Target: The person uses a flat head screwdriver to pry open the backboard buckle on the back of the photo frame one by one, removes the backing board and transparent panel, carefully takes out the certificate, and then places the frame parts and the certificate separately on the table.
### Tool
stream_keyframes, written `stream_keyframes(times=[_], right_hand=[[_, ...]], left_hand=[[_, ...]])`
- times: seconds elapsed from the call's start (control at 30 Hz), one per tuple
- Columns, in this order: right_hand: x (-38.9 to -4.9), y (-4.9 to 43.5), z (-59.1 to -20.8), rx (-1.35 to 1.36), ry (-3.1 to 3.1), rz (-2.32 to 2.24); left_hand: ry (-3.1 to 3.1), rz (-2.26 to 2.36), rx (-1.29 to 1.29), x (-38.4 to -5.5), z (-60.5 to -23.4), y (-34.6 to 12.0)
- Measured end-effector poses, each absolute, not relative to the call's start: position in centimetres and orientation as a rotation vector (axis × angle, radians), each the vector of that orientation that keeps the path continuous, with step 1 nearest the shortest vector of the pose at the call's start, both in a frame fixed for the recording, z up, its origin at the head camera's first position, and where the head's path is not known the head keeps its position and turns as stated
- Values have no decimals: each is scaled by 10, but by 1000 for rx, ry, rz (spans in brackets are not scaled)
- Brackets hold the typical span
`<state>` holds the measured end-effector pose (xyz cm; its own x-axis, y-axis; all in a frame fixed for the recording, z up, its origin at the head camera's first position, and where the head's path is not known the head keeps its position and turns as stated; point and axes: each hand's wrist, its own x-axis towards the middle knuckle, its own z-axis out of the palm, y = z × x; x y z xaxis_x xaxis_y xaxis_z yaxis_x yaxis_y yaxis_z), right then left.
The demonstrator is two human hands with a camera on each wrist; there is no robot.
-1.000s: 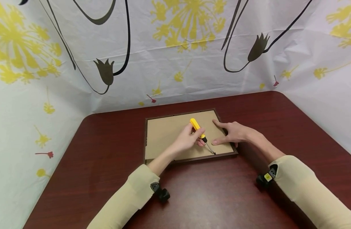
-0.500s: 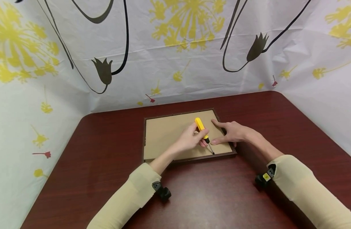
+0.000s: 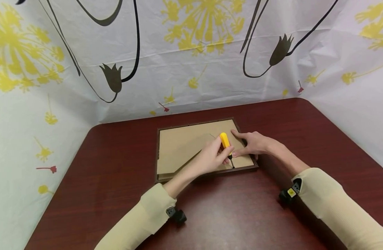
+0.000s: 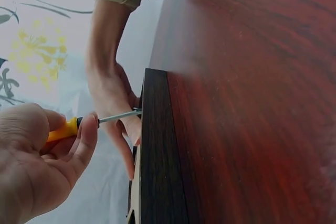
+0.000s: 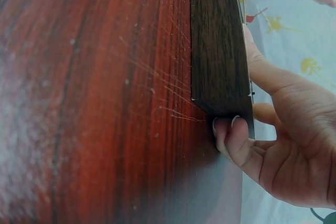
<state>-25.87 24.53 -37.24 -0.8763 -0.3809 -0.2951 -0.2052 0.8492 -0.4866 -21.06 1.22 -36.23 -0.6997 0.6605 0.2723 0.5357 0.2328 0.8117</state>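
Note:
A dark-brown picture frame (image 3: 246, 169) lies with its tan backing board (image 3: 182, 142) facing up. My left hand (image 3: 210, 159) holds a screwdriver (image 3: 224, 140) by its yellow handle, pointing down. The screwdriver's tip meets a small black tab (image 3: 233, 167) at the frame's near edge, toward the right corner. My right hand (image 3: 256, 143) grips the frame's right side, thumb and a finger spread on the backing. In the right wrist view, other fingers (image 5: 236, 135) of that hand curl against the frame's end.
Under the frame is a reddish-brown wooden table (image 3: 241, 211) with rounded far corners. A white sheet (image 3: 182, 80) with yellow and dark flower prints hangs behind and at both sides. Small black wrist cameras (image 3: 177, 214) are strapped on both forearms.
My left hand has shifted right, and the screwdriver handle has swung right to stand more upright. Its tip stays at the black tab. My right hand keeps its place on the frame.

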Motion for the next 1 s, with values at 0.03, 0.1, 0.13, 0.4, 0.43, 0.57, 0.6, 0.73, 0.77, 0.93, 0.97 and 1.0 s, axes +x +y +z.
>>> stream_keyframes(times=[0.03,0.1,0.13,0.4,0.43,0.57,0.6,0.73,0.77,0.93,0.97,1.0], right_hand=[[-259,246,-372,-442,2643,-635],[-259,246,-371,-454,2648,-632],[-259,246,-371,-459,2650,-631],[-260,246,-370,-462,2633,-627],[-260,246,-370,-460,2632,-628],[-258,246,-370,-437,2636,-633],[-258,246,-370,-432,2634,-638],[-257,244,-371,-436,2627,-661],[-257,244,-371,-434,2626,-667],[-256,244,-372,-412,2630,-670],[-256,245,-372,-401,2630,-672],[-255,245,-373,-397,2631,-673]], left_hand=[[2401,1447,1186,-209,-362,12],[2501,1376,1265,-205,-362,12],[2563,1331,1308,-203,-362,13],[2760,1256,1568,-187,-366,16],[2755,1260,1567,-186,-366,16],[2671,1327,1476,-188,-366,14],[2635,1358,1426,-189,-366,13],[2497,1492,1208,-194,-367,8],[2472,1515,1169,-195,-367,6],[2393,1566,1103,-198,-369,4],[2375,1576,1090,-198,-368,3],[2355,1594,1077,-199,-368,2]])
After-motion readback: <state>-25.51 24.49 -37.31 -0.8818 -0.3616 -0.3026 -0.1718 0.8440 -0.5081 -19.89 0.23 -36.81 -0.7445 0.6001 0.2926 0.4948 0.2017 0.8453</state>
